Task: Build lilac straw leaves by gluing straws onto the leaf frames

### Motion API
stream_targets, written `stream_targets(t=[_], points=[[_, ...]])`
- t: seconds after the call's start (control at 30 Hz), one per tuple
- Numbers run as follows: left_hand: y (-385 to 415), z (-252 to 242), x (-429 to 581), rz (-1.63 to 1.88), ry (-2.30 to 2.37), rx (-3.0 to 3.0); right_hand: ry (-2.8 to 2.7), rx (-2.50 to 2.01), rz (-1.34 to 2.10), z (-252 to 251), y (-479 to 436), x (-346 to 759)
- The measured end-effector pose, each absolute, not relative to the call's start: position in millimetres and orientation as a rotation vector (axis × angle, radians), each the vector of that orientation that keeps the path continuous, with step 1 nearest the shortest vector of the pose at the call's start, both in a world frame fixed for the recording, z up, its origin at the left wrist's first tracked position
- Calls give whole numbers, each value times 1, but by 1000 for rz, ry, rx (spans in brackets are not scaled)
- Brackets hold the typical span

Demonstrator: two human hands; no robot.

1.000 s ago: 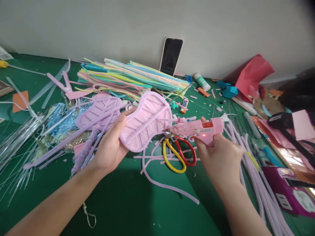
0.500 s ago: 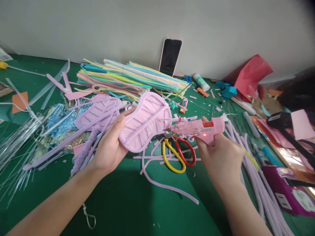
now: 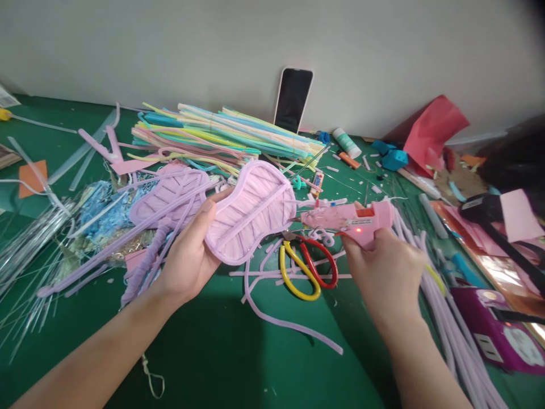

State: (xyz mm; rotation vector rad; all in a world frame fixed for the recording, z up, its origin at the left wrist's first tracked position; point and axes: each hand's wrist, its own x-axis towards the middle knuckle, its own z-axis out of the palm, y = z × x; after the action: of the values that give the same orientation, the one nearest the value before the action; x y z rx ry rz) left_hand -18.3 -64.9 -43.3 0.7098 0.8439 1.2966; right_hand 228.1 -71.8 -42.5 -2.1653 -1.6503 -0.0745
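Note:
My left hand grips a pink wing-shaped piece made of straws, holding it up over the green table. My right hand is closed round a pink hot glue gun whose red light is on. Its nozzle touches the wing piece's right edge. A second lilac wing piece lies behind my left hand, with long lilac straws trailing from it.
Red-and-yellow scissors lie under the glue gun among lilac straw offcuts. A pile of coloured straws lies further back. A phone leans on the wall. Lilac straws, a purple box and red paper crowd the right side.
The glue gun's nozzle has risen slightly along the wing piece's right edge, and the gun now lies more level. My left hand has hardly moved.

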Motion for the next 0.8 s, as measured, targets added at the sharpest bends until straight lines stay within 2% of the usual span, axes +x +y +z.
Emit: stream_targets(t=[0.13,0.3,0.4,0.5,0.67,0.8], points=[[-63,-42,-20,1322,830,689,-1393,-2289,42,-39,-60,237],[-57,-32,-22,1486,869,548,-1303,-2297,143,-58,-47,263],[-51,-24,-28,1597,894,406,-1480,-2265,-27,-62,-47,268],[-44,-20,-37,1661,870,345,-1645,-2111,-248,-44,-57,247],[-40,-18,-43,1682,826,337,-2101,-1823,476,-18,-71,162],[-44,-15,-48,1601,886,298,-2218,-1720,642,-36,-62,118]])
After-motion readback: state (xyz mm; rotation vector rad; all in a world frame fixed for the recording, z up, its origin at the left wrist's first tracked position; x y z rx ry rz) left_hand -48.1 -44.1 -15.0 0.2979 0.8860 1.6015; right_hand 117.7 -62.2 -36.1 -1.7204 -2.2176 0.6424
